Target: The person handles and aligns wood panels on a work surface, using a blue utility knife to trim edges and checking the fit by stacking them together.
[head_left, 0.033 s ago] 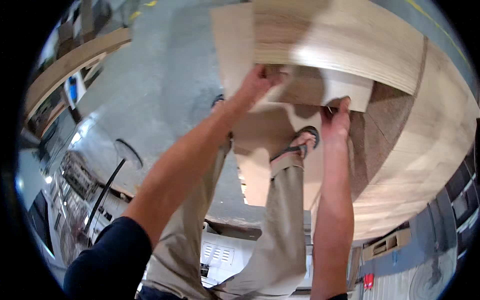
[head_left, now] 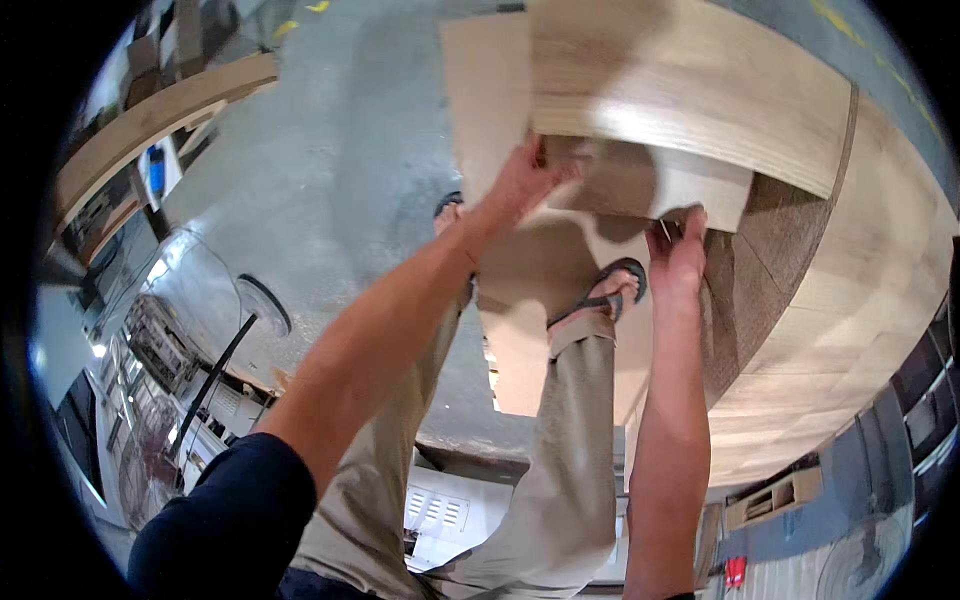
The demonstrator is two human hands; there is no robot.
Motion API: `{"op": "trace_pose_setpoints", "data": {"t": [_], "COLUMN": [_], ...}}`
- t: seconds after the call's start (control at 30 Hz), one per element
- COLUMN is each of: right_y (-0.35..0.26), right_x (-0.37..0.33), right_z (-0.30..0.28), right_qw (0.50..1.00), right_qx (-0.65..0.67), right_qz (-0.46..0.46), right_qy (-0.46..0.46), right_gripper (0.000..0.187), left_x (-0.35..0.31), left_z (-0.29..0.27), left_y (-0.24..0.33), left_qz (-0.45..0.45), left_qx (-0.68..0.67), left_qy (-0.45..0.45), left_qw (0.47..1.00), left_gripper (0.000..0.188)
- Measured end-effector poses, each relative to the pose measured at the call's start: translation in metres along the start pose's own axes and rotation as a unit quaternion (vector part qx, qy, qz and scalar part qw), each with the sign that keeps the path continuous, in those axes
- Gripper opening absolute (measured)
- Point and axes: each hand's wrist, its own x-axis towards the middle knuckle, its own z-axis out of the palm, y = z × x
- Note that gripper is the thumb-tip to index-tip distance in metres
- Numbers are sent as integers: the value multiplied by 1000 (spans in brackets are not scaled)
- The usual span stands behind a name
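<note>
A short wood-grain board lies in front of a larger wood-grain panel, whose near edge runs right along it. At the short board's left end, my left hand is closed on it, next to the large panel's corner. My right hand holds the near edge towards the right end, thumb up at the edge and some fingers hidden beneath. A brown, rough-looking surface shows to the right of the short board, bordered by a stack of pale wooden panels.
Flat cardboard lies on the grey floor beneath and beside my sandalled feet. To the left are a wooden frame and a round black disc on a pole. A small wooden box sits at lower right.
The whole view has shifted slightly, so things appear a little further right and lower. Both hands keep their hold on the short board.
</note>
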Motion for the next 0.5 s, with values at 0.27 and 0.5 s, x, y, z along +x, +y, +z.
{"op": "trace_pose_setpoints", "data": {"t": [0.27, 0.5], "right_y": [101, 191], "right_x": [-174, -370], "right_z": [-204, -250], "right_qw": [948, 999], "right_qx": [-294, 3], "right_qz": [-120, 26], "right_qy": [-32, 20], "right_gripper": [37, 27], "left_x": [-201, -317], "left_z": [-64, -172], "left_y": [15, 57], "left_qz": [-116, -117], "left_qx": [312, 456], "left_qy": [-182, -113], "left_qw": [925, 875], "left_gripper": [31, 35]}}
